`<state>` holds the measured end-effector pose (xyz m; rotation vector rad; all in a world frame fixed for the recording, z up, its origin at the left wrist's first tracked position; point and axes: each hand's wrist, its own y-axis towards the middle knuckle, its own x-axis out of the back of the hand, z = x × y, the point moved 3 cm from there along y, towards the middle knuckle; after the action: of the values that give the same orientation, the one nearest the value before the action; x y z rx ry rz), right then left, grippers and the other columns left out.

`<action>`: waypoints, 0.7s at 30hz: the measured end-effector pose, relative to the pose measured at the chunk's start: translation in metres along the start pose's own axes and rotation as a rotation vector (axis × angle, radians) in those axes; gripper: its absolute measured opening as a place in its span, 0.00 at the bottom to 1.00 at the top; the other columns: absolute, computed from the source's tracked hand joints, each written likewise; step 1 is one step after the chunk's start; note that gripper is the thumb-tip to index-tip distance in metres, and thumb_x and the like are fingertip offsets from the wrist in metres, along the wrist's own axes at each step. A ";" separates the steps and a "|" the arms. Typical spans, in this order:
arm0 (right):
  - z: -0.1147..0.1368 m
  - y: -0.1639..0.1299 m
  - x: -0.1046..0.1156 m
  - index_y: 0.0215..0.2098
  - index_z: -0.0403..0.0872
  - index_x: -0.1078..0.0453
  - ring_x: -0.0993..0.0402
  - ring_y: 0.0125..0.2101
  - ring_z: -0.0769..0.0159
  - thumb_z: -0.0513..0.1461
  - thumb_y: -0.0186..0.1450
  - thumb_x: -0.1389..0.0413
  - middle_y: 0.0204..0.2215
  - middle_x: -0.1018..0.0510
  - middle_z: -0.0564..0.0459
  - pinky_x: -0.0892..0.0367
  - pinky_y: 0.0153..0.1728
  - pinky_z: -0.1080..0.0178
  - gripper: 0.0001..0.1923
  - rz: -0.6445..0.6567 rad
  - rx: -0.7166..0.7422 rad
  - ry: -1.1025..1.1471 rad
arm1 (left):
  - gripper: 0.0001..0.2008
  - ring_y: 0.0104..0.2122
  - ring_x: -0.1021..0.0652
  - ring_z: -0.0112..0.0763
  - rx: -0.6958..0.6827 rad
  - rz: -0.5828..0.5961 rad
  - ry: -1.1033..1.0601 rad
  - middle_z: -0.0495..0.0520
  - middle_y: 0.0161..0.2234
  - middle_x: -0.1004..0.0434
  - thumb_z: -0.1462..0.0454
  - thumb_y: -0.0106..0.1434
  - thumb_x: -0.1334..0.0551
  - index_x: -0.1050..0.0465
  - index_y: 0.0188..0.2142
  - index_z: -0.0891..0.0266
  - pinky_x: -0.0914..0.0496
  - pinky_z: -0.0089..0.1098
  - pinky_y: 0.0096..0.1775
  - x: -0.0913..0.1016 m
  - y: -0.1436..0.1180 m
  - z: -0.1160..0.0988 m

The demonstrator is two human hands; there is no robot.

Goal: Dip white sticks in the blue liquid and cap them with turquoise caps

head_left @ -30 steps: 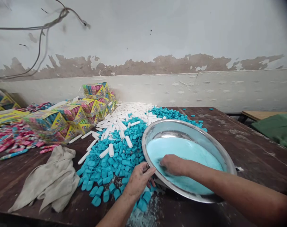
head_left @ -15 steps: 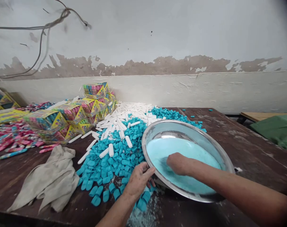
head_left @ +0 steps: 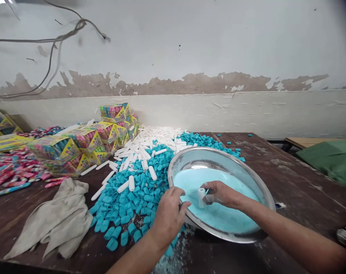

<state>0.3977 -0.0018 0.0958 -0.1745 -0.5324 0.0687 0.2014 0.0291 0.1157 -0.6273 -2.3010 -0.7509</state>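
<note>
head view: the right hand (head_left: 220,193) has come up out of the pale blue powder (head_left: 218,213) and now pinches a small white plastic tube (head_left: 201,197) upright over the tilted round steel basin (head_left: 264,186); a second ago its fingers were buried with no tube showing. the left hand (head_left: 169,217), fingers curled, grips the basin's rim at 9 o'clock. blue plastic caps (head_left: 127,205) lie heaped at its 10 o'clock on the dark wooden table (head_left: 298,179)

Small packing workshop, worn wooden table (head_left: 292,171), heaped blue caps (head_left: 127,205), white tubes (head_left: 152,139), stacked packets (head_left: 84,142), peeling wall (head_left: 190,83)
</note>
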 end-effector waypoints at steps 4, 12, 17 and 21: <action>0.000 -0.016 0.001 0.26 0.44 0.32 0.34 0.21 0.71 0.34 0.47 0.47 0.18 0.29 0.58 0.36 0.26 0.68 0.06 -0.033 0.050 0.084 | 0.10 0.38 0.27 0.45 -0.116 0.267 0.217 0.61 0.35 0.26 0.62 0.55 0.42 0.29 0.36 0.63 0.36 0.37 0.38 -0.032 0.027 -0.023; -0.006 -0.046 0.017 0.40 0.45 0.32 0.29 0.35 0.65 0.29 0.51 0.54 0.32 0.24 0.51 0.35 0.41 0.61 0.20 -0.397 0.152 -0.397 | 0.09 0.33 0.24 0.45 -0.100 0.427 0.401 0.62 0.31 0.24 0.63 0.55 0.44 0.27 0.32 0.63 0.34 0.37 0.35 -0.064 0.057 -0.034; -0.012 -0.054 0.005 0.58 0.43 0.46 0.29 0.41 0.62 0.26 0.50 0.59 0.40 0.25 0.45 0.37 0.45 0.57 0.35 -0.294 0.193 -0.663 | 0.09 0.37 0.25 0.44 -0.091 0.444 0.504 0.63 0.31 0.24 0.69 0.53 0.46 0.28 0.32 0.65 0.38 0.44 0.44 -0.063 0.057 -0.034; -0.012 -0.053 0.003 0.60 0.45 0.51 0.28 0.40 0.64 0.25 0.50 0.61 0.41 0.25 0.47 0.35 0.44 0.57 0.39 -0.234 0.223 -0.661 | 0.09 0.37 0.25 0.45 -0.097 0.443 0.522 0.63 0.31 0.23 0.70 0.52 0.45 0.27 0.31 0.67 0.41 0.47 0.46 -0.068 0.054 -0.036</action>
<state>0.4071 -0.0551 0.0968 0.1388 -1.1937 -0.0462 0.2951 0.0291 0.1111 -0.8351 -1.5861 -0.7086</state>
